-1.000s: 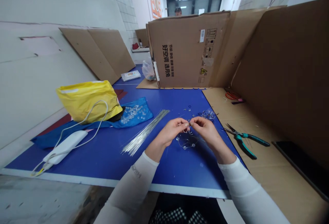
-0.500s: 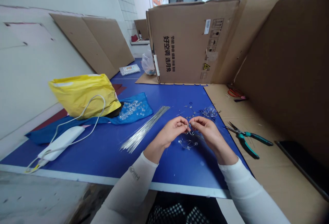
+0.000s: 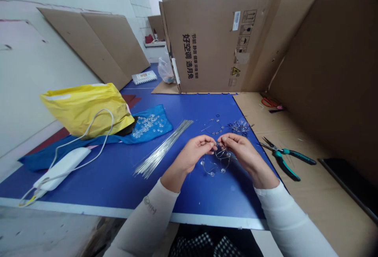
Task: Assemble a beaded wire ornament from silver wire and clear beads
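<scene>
My left hand [image 3: 197,152] and my right hand [image 3: 241,150] meet fingertip to fingertip over the blue table. Both are closed in a pinch on a thin beaded wire [image 3: 223,170], whose clear round beads hang in a loop below the fingers. The wire's ends between the fingertips are too fine to make out. Just beyond the hands lie another beaded wire [image 3: 222,127] and a tangled heap of clear beaded pieces [image 3: 239,127]. Left of my left hand, a bundle of straight silvery wires [image 3: 165,146] rests on the tabletop.
Clear beads [image 3: 147,125] lie on a blue cloth [image 3: 163,121] beside a yellow bag [image 3: 88,107]. A white power strip [image 3: 62,168] with its cord is at left. Green-handled pliers [image 3: 283,162] and orange scissors [image 3: 270,102] lie right. A cardboard box [image 3: 212,52] walls the back.
The beaded loop beneath my fingers has spread wider and its beads have shifted. Both hands keep their pinch. The whole view has tilted slightly downward.
</scene>
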Demonstrator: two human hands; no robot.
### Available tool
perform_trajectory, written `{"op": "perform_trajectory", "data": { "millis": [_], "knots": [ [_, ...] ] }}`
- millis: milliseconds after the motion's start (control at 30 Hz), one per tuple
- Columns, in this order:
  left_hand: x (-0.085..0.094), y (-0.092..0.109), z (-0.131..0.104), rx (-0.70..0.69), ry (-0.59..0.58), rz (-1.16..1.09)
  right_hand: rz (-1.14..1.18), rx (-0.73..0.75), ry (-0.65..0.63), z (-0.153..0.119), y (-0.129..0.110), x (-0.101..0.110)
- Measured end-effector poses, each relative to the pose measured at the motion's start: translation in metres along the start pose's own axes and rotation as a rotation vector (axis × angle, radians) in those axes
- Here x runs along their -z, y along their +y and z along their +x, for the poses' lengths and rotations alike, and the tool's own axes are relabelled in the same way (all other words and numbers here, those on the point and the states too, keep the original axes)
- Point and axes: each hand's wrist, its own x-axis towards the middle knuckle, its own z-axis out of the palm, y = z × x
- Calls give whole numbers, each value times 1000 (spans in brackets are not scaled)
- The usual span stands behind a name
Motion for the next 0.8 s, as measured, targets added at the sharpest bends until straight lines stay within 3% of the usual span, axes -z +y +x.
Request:
{"op": "perform_trajectory", "data": {
  "millis": [433, 800],
  "knots": [
    [-4, 4, 0, 26, 52, -40, -115, 35, -97, -5, -5, 4],
    [-4, 2, -2, -16, -2, 13, -166, 46, -32, -5, 0, -5]
  ]
}}
